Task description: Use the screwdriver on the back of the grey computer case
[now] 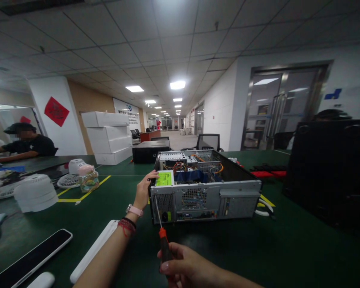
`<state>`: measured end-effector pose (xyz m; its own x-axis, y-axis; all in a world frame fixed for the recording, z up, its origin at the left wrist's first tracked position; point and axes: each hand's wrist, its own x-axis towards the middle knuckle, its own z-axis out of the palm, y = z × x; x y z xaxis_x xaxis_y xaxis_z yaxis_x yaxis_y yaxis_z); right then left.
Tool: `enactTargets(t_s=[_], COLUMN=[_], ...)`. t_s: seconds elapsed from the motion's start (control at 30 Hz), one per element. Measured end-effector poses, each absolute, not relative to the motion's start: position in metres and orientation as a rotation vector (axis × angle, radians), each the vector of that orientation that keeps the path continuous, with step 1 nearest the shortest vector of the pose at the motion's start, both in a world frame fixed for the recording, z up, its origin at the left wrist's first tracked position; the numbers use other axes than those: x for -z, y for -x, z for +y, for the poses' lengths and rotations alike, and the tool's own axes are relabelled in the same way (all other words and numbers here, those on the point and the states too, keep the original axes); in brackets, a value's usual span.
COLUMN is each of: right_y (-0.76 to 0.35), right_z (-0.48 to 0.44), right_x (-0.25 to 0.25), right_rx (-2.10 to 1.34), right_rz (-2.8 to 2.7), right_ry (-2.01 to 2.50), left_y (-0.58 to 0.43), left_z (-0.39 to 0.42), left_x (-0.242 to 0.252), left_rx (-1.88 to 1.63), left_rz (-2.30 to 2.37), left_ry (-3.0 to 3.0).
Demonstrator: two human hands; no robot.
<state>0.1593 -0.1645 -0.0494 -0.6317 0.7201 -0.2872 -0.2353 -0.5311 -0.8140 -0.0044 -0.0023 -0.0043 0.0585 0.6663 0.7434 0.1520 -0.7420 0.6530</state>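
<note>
An open computer case (pixel 240 193) lies on the table with its back panel facing me and its inside parts exposed. A power supply (pixel 169 178) with a yellow-green label sits in its near left corner. My left hand (pixel 144 188) grips the case's left edge beside that label, a pink watch on the wrist. In my right hand (pixel 183 264) is a screwdriver (pixel 164 244) with a red and black handle. Its shaft points up toward the upper left of the back panel. Whether the tip touches a screw, I cannot tell.
Left of the case are stacked white boxes (pixel 108 138), a small fan (pixel 69 181), a jar (pixel 88 180), a keyboard (pixel 33 260) and a mouse (pixel 42 280). A large black panel (pixel 327 172) stands on the right. A person (pixel 30 140) sits at the far left.
</note>
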Motion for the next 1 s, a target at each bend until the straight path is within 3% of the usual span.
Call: enactTargets(t_s=[1.0], right_y=[-0.164], right_z=[-0.173], right_x=[0.036], right_rx=[-2.235], right_rz=[-1.099], right_ry=[0.703], left_y=[0.005], left_z=[-0.002], left_x=[0.004], left_rx=[-1.726], left_rz=[0.823], left_ry=[-1.988])
